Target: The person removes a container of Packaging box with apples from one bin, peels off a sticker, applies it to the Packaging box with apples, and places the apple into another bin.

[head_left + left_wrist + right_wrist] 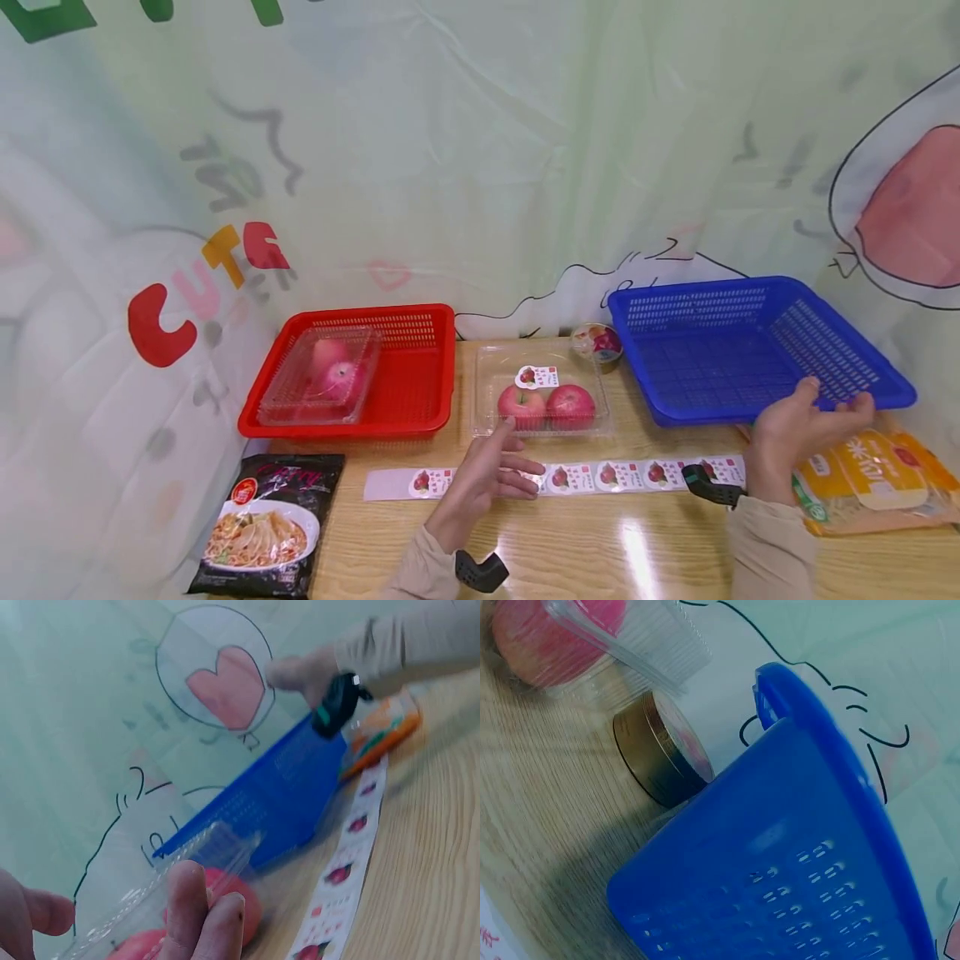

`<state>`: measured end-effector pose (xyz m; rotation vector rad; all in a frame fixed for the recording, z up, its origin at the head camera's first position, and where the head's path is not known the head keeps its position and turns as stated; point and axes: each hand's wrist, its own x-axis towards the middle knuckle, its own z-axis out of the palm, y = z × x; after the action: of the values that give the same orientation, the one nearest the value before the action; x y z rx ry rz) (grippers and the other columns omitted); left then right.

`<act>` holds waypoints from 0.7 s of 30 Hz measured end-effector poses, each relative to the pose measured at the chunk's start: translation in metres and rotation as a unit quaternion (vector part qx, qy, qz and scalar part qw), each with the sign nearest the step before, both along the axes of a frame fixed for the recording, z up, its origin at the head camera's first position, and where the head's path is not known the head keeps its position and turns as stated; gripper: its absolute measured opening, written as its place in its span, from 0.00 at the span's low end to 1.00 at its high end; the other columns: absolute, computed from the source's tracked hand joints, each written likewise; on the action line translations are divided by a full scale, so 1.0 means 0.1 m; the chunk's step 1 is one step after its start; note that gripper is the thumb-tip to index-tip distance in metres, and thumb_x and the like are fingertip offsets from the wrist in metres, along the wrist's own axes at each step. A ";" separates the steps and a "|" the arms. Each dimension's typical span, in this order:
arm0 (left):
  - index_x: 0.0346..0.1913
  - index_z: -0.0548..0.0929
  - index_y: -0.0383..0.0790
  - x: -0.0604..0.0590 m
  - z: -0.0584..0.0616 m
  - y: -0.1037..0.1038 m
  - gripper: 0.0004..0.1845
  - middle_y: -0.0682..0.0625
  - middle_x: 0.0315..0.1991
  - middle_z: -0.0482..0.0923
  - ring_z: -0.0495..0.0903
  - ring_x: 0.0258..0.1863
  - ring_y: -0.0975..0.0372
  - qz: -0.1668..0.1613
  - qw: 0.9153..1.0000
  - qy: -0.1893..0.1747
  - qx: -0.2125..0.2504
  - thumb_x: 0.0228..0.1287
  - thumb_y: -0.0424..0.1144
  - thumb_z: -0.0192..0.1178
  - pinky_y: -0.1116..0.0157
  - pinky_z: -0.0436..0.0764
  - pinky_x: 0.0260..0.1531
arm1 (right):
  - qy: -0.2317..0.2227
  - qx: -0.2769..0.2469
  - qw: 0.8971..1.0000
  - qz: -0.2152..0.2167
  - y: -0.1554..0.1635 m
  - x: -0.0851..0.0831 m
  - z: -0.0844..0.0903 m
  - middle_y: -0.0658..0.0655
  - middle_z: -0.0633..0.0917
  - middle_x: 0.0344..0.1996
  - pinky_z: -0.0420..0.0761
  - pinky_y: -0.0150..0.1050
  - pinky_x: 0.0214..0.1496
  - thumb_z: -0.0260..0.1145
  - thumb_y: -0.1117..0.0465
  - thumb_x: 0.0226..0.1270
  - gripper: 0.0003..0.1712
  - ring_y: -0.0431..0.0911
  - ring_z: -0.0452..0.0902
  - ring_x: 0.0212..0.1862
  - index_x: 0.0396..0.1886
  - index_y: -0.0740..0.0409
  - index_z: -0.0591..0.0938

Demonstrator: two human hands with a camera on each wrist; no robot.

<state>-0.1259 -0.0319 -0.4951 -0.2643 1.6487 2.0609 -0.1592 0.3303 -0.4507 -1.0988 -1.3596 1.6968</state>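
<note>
My left hand (489,473) is at the near edge of a clear plastic box (487,375), its fingers spread and holding nothing. Inside the box are two red apples (572,407), and a printed apple sticker (537,377) lies on the lid. Below, a strip of stickers (386,485) runs across the table, partly hidden by that hand. My right hand (798,427), palm turned upward and fingers loosely bent, overlaps the near right rim of the blue basket (697,367). Whether it touches the rim I cannot tell. No contents show in this basket.
A red basket (412,392) at left holds another clear box of apples (330,375). A round tin (600,343) stands between the apple box and blue basket. A black noodle packet (266,525) lies front left, an orange food packet (877,479) at right. A printed curtain (487,167) hangs behind.
</note>
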 end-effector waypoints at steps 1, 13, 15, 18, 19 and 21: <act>0.62 0.71 0.21 0.00 -0.02 0.00 0.37 0.31 0.41 0.90 0.89 0.22 0.57 0.001 1.000 -0.012 0.019 0.80 0.60 0.52 0.49 0.92 0.37 | -0.007 0.000 1.000 -0.005 0.01 -0.01 -0.02 0.40 0.45 0.85 0.42 0.19 0.80 0.50 0.48 0.85 0.36 0.30 0.38 0.83 0.85 0.37 0.47; 0.72 0.61 0.22 -0.11 -0.17 0.10 0.43 0.23 0.61 0.76 0.88 0.52 0.35 0.100 0.989 -0.046 0.103 0.78 0.60 0.55 0.42 0.86 0.56 | -0.075 -0.005 0.997 -0.002 0.04 -0.16 -0.26 0.42 0.31 0.87 0.24 0.22 0.79 0.42 0.42 0.86 0.43 0.32 0.23 0.85 0.88 0.43 0.32; 0.71 0.62 0.24 -0.13 -0.19 0.13 0.42 0.24 0.59 0.74 0.86 0.55 0.33 0.104 0.987 -0.049 0.108 0.77 0.60 0.56 0.42 0.86 0.56 | -0.066 -0.011 0.998 -0.013 0.04 -0.19 -0.30 0.40 0.32 0.87 0.26 0.20 0.79 0.42 0.43 0.87 0.43 0.30 0.26 0.85 0.88 0.43 0.32; 0.68 0.65 0.26 -0.17 -0.19 0.19 0.38 0.27 0.56 0.72 0.84 0.58 0.31 0.112 0.986 -0.048 0.110 0.77 0.59 0.57 0.42 0.86 0.56 | -0.046 -0.031 0.998 -0.026 0.03 -0.24 -0.35 0.37 0.34 0.87 0.31 0.18 0.79 0.42 0.45 0.88 0.42 0.27 0.30 0.84 0.88 0.41 0.33; 0.68 0.65 0.26 -0.18 -0.18 0.21 0.38 0.27 0.55 0.71 0.83 0.59 0.30 0.114 0.986 -0.049 0.108 0.77 0.59 0.57 0.42 0.86 0.56 | -0.038 -0.040 0.998 -0.031 0.03 -0.25 -0.36 0.36 0.35 0.87 0.32 0.17 0.78 0.42 0.46 0.88 0.41 0.25 0.32 0.83 0.88 0.40 0.33; 0.69 0.64 0.27 -0.20 -0.16 0.25 0.38 0.27 0.56 0.70 0.82 0.60 0.30 0.118 0.986 -0.052 0.105 0.77 0.59 0.56 0.42 0.85 0.58 | -0.022 -0.056 0.997 -0.039 0.03 -0.27 -0.39 0.35 0.37 0.86 0.35 0.16 0.78 0.42 0.46 0.88 0.41 0.24 0.35 0.82 0.88 0.39 0.34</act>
<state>-0.1459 -0.0069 -0.5114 -0.5050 1.3804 2.3317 -0.1863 0.3330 -0.4898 -1.2419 -1.2442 1.7195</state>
